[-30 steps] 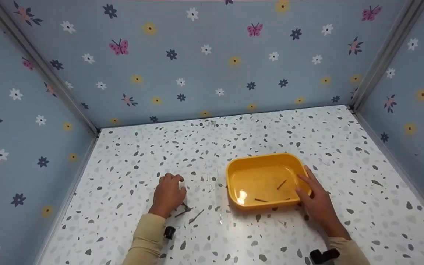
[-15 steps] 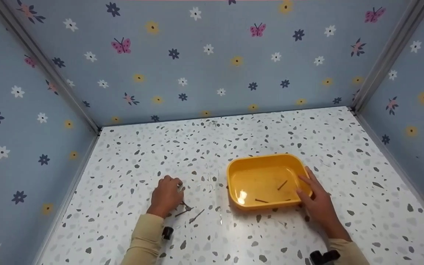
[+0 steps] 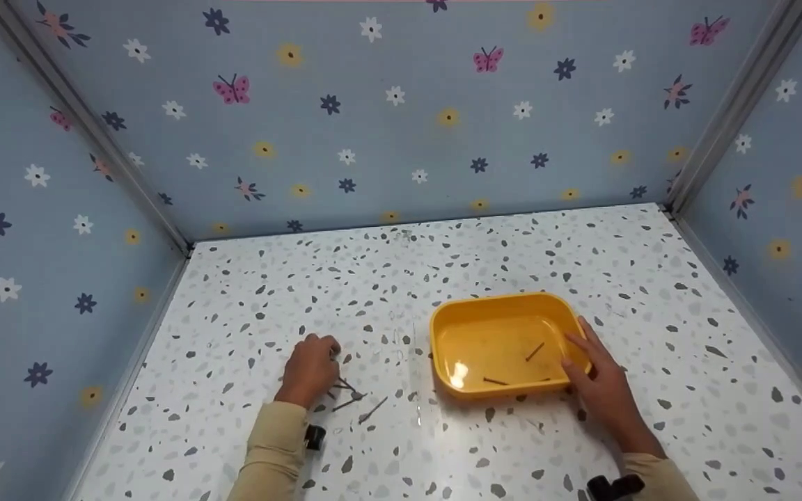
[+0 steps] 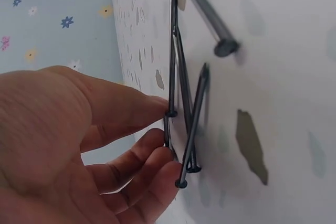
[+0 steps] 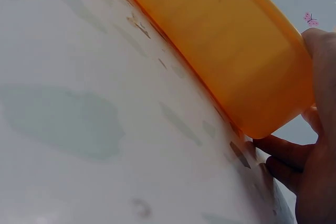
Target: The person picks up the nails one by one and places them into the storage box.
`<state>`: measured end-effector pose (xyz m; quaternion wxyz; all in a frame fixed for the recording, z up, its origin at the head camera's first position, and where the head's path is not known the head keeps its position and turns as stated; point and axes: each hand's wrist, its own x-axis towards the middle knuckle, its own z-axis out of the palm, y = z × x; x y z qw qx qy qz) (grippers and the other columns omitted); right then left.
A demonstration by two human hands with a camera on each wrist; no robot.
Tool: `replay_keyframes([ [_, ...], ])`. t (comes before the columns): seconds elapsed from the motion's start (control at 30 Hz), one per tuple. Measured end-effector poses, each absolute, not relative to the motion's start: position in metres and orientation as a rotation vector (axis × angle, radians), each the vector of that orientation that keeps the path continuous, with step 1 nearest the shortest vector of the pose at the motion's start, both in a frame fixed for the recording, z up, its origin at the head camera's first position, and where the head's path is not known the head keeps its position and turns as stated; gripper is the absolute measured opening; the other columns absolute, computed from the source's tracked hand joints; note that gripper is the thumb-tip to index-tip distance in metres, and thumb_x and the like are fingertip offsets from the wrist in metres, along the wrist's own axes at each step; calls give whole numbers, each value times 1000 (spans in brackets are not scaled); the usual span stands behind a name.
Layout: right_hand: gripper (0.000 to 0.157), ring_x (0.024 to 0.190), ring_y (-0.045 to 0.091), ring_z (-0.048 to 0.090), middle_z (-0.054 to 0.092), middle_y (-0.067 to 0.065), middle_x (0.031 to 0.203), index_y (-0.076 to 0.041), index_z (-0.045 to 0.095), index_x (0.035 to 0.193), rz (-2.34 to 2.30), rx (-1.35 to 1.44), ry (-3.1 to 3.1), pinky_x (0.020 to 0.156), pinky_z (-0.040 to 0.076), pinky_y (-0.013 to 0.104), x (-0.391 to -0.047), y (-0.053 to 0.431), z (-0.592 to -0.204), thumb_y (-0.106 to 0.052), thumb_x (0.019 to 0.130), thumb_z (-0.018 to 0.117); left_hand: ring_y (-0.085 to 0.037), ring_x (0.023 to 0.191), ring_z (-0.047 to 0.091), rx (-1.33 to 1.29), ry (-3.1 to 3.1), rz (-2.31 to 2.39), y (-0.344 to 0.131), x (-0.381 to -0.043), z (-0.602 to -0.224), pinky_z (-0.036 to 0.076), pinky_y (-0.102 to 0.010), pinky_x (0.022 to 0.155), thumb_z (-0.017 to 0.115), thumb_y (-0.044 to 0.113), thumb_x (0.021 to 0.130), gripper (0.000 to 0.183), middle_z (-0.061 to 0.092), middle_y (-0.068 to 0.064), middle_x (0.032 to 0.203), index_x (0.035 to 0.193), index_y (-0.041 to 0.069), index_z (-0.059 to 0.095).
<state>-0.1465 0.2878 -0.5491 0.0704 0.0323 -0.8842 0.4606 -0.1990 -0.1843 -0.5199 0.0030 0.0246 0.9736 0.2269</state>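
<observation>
Nails [image 4: 193, 124] lie loosely crossed on the speckled table [image 3: 387, 292], left of the yellow tray [image 3: 491, 334] — their long axes at mixed slants, right at the fingertips of the left hand [image 3: 309, 372], much the nearer one. Its fingers are curled narrow; whether they pinch a nail cannot be told. The right hand [image 3: 603, 390] grips the tray's right end. The nails look dark, slim and dully metallic, with flat round heads.

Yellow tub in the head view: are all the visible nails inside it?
No, some nails lie on the table beside the left hand, outside the yellow tub.
</observation>
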Motion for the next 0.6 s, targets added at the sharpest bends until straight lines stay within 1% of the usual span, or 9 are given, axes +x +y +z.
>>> replay_keyframes([
  [0.1, 52, 151, 24, 18, 17, -5, 166, -12, 48, 148, 1396, 92, -2652, 105, 16, 5, -146, 287, -549, -34, 103, 57, -26, 84, 59, 62, 3026, 739, -185, -201, -519, 51, -44, 76, 66, -3, 87, 19, 60, -11, 94, 105, 2, 72],
  [0.2, 51, 151, 23, 17, 17, -6, 166, -12, 47, 149, 1394, 89, -2655, 108, 16, 8, -146, 287, -548, -34, 103, 57, -25, 85, 59, 41, 3000, 773, -186, -203, -519, 51, -44, 78, 65, -3, 89, 19, 59, -11, 97, 106, 1, 71],
  [0.37, 51, 151, 22, 17, 16, -7, 166, -13, 47, 149, 1383, 84, -2666, 111, 16, 12, -146, 288, -549, -33, 103, 57, -24, 84, 59, 46, 2984, 788, -188, -205, -520, 51, -44, 78, 64, -2, 90, 13, 59, -10, 94, 101, 1, 70],
  [0.5, 51, 151, 23, 17, 17, -7, 165, -12, 47, 149, 1380, 90, -2661, 115, 17, 20, -146, 288, -550, -32, 103, 57, -23, 80, 58, 63, 2985, 794, -190, -205, -521, 51, -43, 74, 65, 0, 91, 5, 60, -8, 88, 92, 3, 69],
  [0.6, 50, 151, 24, 17, 17, -7, 165, -12, 48, 148, 1387, 89, -2659, 117, 18, 28, -146, 288, -550, -31, 103, 58, -21, 76, 58, 49, 2973, 802, -190, -205, -521, 51, -42, 71, 65, 2, 92, 6, 61, -6, 86, 88, 5, 69],
])
